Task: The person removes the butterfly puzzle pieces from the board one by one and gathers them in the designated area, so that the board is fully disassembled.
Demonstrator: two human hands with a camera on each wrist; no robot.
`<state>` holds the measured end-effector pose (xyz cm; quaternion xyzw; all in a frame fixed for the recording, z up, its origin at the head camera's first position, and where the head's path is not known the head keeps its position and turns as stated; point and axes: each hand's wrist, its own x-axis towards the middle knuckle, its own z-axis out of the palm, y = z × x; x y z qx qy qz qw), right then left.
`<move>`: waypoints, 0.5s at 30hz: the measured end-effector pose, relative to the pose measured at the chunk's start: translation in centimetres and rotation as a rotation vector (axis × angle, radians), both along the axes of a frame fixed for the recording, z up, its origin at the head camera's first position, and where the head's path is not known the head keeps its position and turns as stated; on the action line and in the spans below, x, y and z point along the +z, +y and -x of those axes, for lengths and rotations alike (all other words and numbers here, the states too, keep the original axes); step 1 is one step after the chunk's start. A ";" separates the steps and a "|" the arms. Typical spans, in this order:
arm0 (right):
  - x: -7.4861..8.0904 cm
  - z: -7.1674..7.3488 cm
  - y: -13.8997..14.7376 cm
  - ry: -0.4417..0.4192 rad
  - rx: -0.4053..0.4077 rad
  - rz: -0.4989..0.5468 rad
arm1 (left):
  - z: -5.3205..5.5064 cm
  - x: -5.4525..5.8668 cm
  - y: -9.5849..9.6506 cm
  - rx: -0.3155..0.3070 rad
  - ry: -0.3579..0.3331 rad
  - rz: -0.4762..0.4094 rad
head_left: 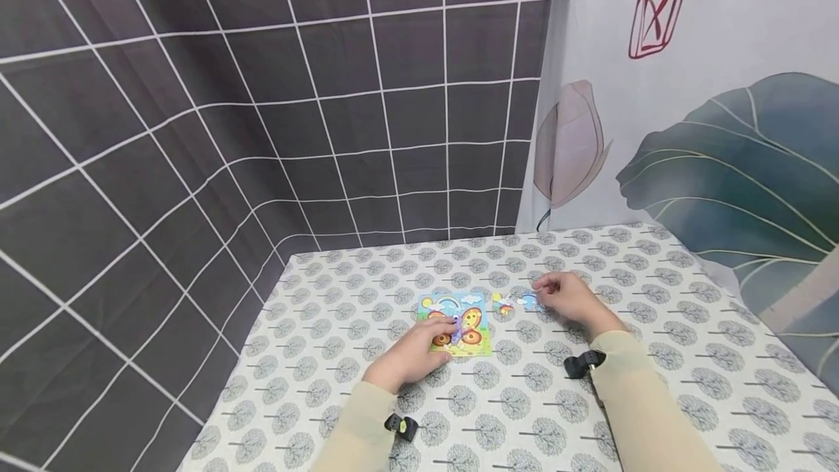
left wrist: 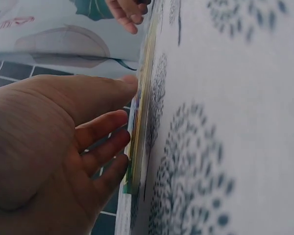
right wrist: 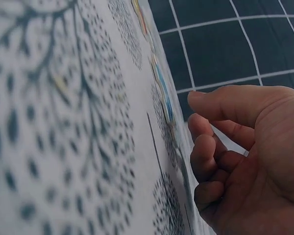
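Note:
A square butterfly jigsaw puzzle (head_left: 477, 347) lies flat on the table, printed with a rainbow and clouds. Across its left part rests my left hand (head_left: 413, 357), fingers extended over the butterfly and thumb by the near edge. The left wrist view shows the puzzle board (left wrist: 133, 166) edge-on, with the fingertips right at it. My right hand (head_left: 572, 304) hovers at the right end of the loose pieces, fingers loosely curled and holding nothing. Beside the board lie a red and yellow puzzle piece (head_left: 503, 306) and a blue puzzle piece (head_left: 529, 302); the blue one (right wrist: 162, 90) is nearest the right hand.
A tree-patterned cloth covers the table (head_left: 498, 414). Behind and to the left hangs a dark curtain (head_left: 341, 122) with a white grid. On the right is a pale curtain (head_left: 590, 28) with leaf prints. Both wrists wear black straps (head_left: 585, 364).

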<state>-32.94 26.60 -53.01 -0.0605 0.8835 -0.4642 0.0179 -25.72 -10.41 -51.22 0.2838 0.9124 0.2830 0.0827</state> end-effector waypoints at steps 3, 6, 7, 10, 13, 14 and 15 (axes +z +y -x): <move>-0.1 0.2 -0.3 0.016 0.012 -0.036 | 0.0 0.1 0.4 -0.009 0.003 0.033; 0.0 0.3 -0.7 0.040 0.023 -0.061 | 0.1 0.0 0.8 -0.018 0.016 0.055; 0.0 0.3 -0.9 0.047 0.028 -0.063 | 0.1 0.0 1.0 -0.022 0.016 0.060; 0.1 0.3 -1.6 0.057 0.038 -0.066 | 0.4 -0.1 1.6 -0.038 0.022 0.067; 0.3 0.3 -2.4 0.061 0.056 -0.078 | 0.6 -0.1 2.3 -0.044 0.037 0.083; 0.4 0.3 -2.7 0.060 0.060 -0.081 | 0.6 -0.1 2.5 -0.045 0.044 0.087; 0.5 0.2 -3.0 0.058 0.070 -0.081 | 0.6 -0.1 2.7 -0.045 0.047 0.090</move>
